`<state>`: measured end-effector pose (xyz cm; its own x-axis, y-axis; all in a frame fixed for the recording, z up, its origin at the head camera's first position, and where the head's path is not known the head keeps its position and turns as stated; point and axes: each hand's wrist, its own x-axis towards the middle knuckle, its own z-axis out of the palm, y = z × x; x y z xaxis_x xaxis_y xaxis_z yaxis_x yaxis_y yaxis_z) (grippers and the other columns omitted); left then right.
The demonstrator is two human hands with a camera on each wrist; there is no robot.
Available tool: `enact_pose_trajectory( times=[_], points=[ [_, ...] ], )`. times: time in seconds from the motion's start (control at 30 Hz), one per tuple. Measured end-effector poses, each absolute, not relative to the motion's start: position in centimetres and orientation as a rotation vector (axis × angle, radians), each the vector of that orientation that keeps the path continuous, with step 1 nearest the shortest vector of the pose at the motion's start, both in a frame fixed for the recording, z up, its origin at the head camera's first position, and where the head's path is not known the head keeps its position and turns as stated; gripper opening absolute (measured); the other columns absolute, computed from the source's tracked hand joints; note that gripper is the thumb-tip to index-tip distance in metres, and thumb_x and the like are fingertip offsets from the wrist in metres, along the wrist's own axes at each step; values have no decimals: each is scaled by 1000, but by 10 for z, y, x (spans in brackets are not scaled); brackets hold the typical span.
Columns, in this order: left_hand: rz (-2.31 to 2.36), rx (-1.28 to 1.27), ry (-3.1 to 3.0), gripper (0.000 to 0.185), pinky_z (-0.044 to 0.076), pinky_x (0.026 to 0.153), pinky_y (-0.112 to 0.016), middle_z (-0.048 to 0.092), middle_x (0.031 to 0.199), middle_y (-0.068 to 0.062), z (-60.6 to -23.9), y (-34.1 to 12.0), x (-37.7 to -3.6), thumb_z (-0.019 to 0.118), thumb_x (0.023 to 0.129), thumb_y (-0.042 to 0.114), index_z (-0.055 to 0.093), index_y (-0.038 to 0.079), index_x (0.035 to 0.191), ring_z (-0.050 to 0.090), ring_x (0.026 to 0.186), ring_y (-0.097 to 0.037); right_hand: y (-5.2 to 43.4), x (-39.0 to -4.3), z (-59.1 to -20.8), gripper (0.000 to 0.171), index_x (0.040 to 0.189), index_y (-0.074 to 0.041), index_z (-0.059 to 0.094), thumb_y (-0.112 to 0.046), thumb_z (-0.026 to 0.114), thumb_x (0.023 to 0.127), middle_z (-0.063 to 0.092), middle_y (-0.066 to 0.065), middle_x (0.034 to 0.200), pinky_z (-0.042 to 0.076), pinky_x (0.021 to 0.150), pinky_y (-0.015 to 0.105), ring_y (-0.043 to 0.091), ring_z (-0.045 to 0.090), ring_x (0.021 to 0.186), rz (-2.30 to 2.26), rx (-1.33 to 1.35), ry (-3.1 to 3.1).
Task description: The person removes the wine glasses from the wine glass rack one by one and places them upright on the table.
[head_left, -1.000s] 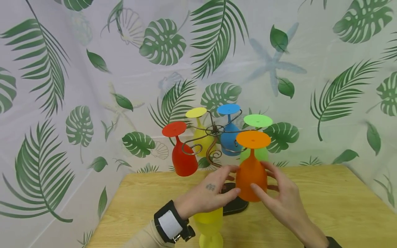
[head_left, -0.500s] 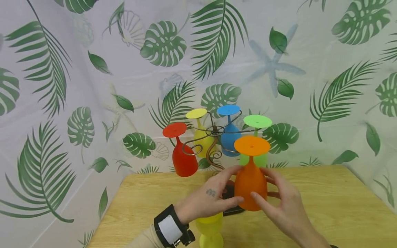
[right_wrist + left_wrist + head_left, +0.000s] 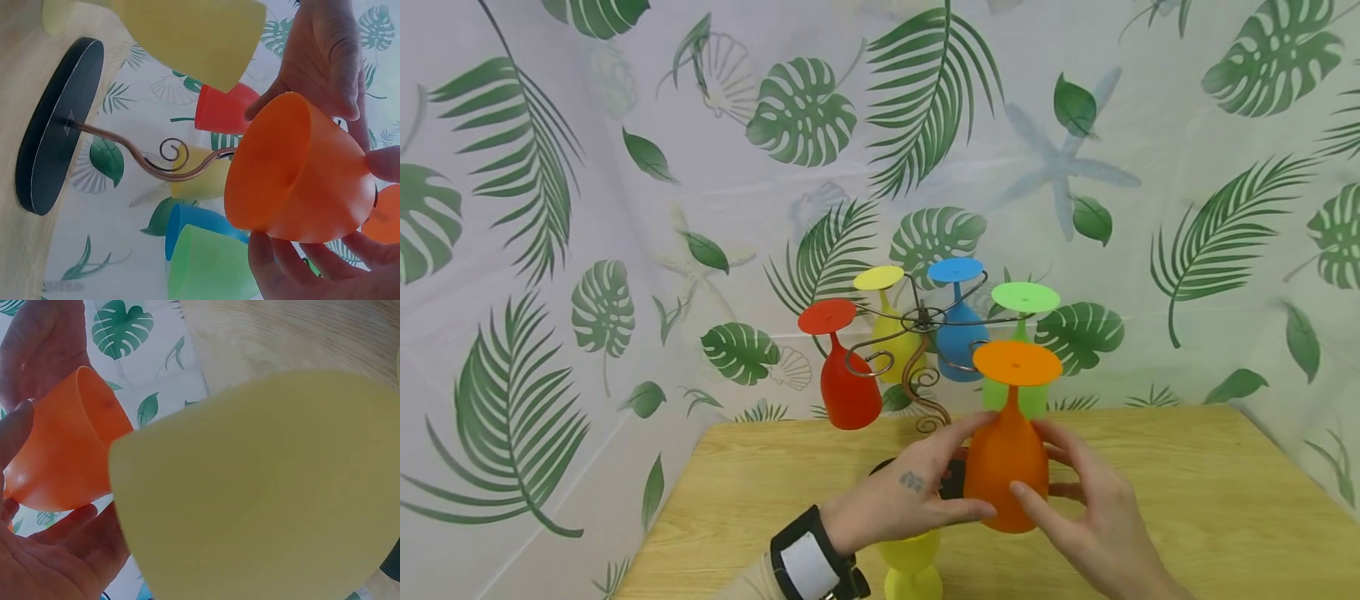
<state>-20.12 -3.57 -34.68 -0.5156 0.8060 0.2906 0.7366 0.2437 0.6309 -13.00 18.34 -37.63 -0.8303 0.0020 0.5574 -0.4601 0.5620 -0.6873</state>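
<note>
Left hand (image 3: 901, 493) and right hand (image 3: 1093, 521) both cup the inverted orange goblet (image 3: 1007, 467), fingers curled round its bowl, in the air above the wooden table (image 3: 1187, 492), just before the wire goblet rack (image 3: 917, 367). Yellow goblet (image 3: 912, 562) stands beneath the left wrist.

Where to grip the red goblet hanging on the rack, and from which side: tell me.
Grip the red goblet round its bowl, coming from the left, its outward side. It hangs upside down with the stem caught in a wire arm of the rack, so the wide bowl hangs free; fingers likely wrap it best there.
</note>
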Motion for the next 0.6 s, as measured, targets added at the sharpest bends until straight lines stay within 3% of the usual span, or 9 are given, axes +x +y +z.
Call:
enact_pose_trajectory(
  times=[0.43,0.6],
  points=[
    [1252,1485,2252,85,52,100,-22,45,156,-2,-349,-34,-193,76,94,20,23,26,161,58,126,-9,184,-116,-373,63,146,-8,50,-17,79,90,61,14,139,59,68,21,32,67,108,1244,322,-2336],
    [1315,1407,2204,85,55,93,-21,56,144,-5,-347,-37,-190,78,91,16,29,32,159,65,111,-4,188,-114,-376,54,144,-8,53,-9,73,94,64,9,135,59,73,20,21,69,103,1125,448,-2266]
  ],
)
